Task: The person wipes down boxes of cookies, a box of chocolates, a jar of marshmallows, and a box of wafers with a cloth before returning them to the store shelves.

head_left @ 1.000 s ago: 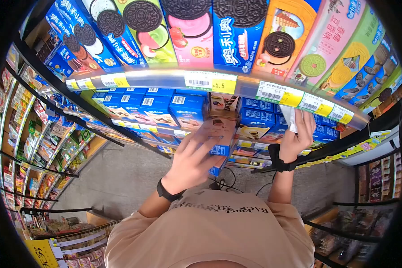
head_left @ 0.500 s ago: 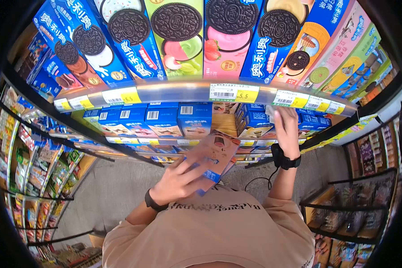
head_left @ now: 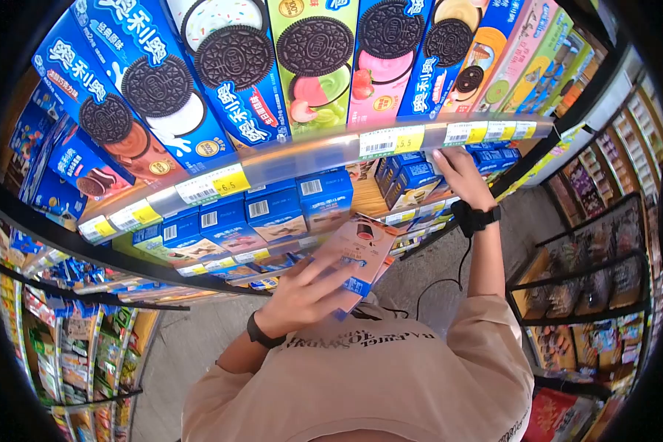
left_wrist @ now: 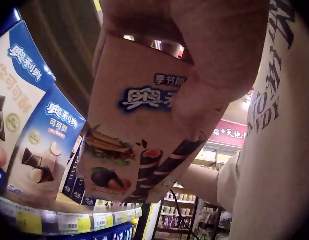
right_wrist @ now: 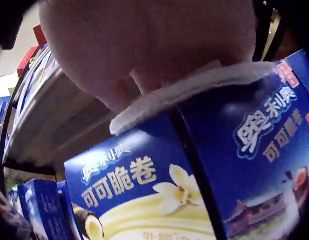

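Observation:
My left hand (head_left: 298, 295) grips a pink wafer-roll box (head_left: 361, 250) in front of my chest, fingers spread over its face. In the left wrist view the thumb of that hand (left_wrist: 214, 50) curls over the same box (left_wrist: 139, 130). My right hand (head_left: 457, 177) reaches under the shelf rail (head_left: 309, 158) onto the row of blue boxes (head_left: 416, 180). Seen from the right wrist, that hand (right_wrist: 144, 45) holds a white cloth (right_wrist: 194, 90) against the top of a blue box (right_wrist: 194, 175). The cloth is hidden in the head view.
Tall biscuit packs (head_left: 228, 66) fill the upper shelf. More blue boxes (head_left: 272, 217) line the middle shelf, with a bare wooden gap (head_left: 368, 195) between them. A dark snack rack (head_left: 589, 280) stands to the right and further shelves (head_left: 74, 353) to the lower left.
My left hand has drawn the pink box down from the shelf toward my chest. My right hand has moved from the shelf's front edge in under the rail, onto the blue boxes.

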The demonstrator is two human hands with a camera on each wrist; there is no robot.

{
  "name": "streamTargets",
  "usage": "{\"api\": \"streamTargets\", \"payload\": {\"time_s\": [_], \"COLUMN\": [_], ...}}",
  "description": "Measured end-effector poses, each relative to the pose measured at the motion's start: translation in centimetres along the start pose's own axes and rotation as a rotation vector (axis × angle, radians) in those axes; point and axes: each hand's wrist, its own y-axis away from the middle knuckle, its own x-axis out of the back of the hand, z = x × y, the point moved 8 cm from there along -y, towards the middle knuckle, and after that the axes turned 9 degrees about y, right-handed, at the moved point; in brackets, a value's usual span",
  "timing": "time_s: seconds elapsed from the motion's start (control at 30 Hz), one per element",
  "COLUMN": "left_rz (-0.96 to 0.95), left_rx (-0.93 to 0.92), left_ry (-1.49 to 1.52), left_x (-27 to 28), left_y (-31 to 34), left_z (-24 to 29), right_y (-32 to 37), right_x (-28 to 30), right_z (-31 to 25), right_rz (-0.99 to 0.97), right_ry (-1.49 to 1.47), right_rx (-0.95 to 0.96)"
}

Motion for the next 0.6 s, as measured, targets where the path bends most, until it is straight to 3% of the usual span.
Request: {"api": "streamTargets", "payload": {"time_s": [0.1, 0.2, 0.23, 0.37, 0.4, 0.5, 0.6], "left_rz": [-0.008, -0.023, -0.028, -0.074, -0.073, -0.094, -0.176], "left_rx": [-0.026, -0.055, -0.069, -0.191, -0.214, -0.293, -0.117], "left_ry": [-0.004, -0.067, -0.095, 0.031, 0.076, 0.186, 0.279], "left_x": [0.8, 0.8, 0.8, 0.7, 0.8, 1.5, 1.6], "left_y": [0.6, 1.9, 2.3, 4.1, 4.6, 5.5, 6.6], "left_z": [0.0, 0.4, 0.6, 1.6, 2.1, 3.0, 1.8], "right_y": [0.5, 1.9, 2.7, 8.5, 9.7, 11.3, 11.6], "right_x": [1.0, 2.9, 2.4, -2.7, -4.0, -7.7, -8.9], "right_z": [-1.5, -7.7, -10.4, -23.1, -24.3, -25.5, -24.7], "right_rz": [0.104, 0.073, -0.018, -0.814, -0.795, -0.903, -0.85], "right_ry": [0.1, 0.158, 0.018, -0.463, -0.387, -0.292, -0.361], "right_rx": [0.045, 0.071, 0.122, 0.556, 0.653, 0.539, 0.412]}}
